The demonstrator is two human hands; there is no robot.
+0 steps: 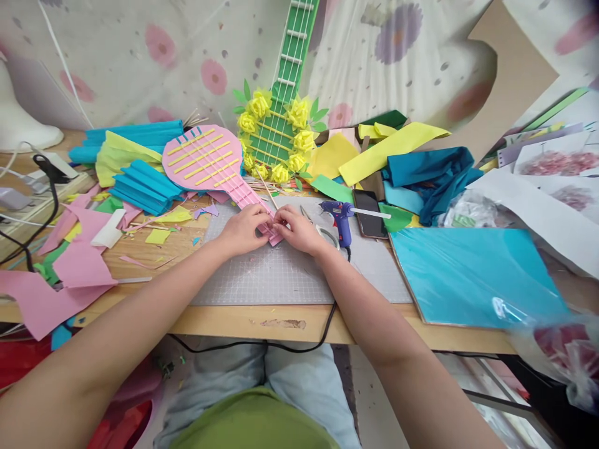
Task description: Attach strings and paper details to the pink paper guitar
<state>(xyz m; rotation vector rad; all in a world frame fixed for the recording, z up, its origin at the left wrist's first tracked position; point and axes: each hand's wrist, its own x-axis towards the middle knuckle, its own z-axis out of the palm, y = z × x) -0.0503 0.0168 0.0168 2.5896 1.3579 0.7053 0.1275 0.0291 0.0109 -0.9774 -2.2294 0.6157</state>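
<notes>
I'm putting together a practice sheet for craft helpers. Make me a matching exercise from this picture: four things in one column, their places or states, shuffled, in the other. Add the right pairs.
Things:
1. Pink guitar
2. Glue gun
3. Phone
4. Green guitar

Places and states:
A. Leaning upright, with yellow flowers around its body
B. Lying with its dark screen up
C. Has a white stick jutting out of one end
D. Touched near its narrow end by the left hand and the right hand

Right pairs: 1-D, 2-C, 3-B, 4-A
</notes>
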